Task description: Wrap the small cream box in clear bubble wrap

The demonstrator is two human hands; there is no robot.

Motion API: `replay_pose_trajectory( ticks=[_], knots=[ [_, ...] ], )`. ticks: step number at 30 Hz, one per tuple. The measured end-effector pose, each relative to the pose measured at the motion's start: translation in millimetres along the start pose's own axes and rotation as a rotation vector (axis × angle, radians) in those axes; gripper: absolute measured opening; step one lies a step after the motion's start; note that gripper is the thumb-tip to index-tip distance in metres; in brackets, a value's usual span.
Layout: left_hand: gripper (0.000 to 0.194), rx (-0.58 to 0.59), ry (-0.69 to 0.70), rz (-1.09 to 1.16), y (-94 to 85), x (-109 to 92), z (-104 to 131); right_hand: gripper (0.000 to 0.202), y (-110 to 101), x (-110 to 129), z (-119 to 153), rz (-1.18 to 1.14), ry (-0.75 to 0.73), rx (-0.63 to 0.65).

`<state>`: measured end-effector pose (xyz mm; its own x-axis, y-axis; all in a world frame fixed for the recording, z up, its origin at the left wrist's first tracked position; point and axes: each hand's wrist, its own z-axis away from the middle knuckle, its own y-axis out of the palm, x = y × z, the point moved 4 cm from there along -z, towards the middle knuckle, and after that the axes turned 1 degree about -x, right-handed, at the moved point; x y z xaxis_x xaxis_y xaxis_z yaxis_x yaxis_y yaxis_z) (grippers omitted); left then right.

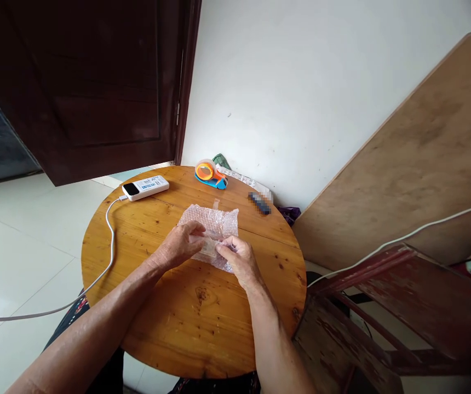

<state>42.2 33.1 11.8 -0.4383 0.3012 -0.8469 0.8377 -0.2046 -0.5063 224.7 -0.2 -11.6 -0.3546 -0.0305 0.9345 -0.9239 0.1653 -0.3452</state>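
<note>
Bare forearms (96, 323) across a round table (170, 334), bubble wrap (206, 216) lying under the left hand (184, 241), thumb and fingers apart, right hand (241, 262) pinching its right side, white device (147, 187) beyond, blue print too small to read

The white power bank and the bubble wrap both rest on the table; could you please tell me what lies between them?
In the head view, only bare wooden tabletop lies between the power bank and bubble wrap; the cable runs off leftward.

Tabletop (280, 241) room right of hands (243, 265) — cable (113, 241) obstructs left.
</note>
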Motion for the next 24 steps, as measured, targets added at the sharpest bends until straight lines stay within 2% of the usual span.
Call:
replay_pose_trajectory(
  ticks=[3,5,9,17,21,24],
  knots=[
    [0.016,0.074,-0.020,0.051,1.8,0,1,0.020,2,1,3,-0.058,0.053,0.029],
    [0.018,0.117,-0.035,0.094,0.6,-1,2,0.021,4,4,5,-0.096,0.088,0.034],
    [0.022,0.138,-0.035,0.104,-1.9,0,2,0.023,8,10,10,-0.162,0.148,0.053],
    [0.012,0.199,0.015,0.031,3.1,2,2,0.026,10,13,14,-0.134,0.166,0.120],
    [0.011,0.181,0.019,0.038,1.4,-2,2,0.026,4,12,14,0.003,0.125,0.151],
    [0.009,0.176,0.020,0.069,2.4,-1,1,0.018,-4,14,12,0.164,0.036,0.109]
  ],
)
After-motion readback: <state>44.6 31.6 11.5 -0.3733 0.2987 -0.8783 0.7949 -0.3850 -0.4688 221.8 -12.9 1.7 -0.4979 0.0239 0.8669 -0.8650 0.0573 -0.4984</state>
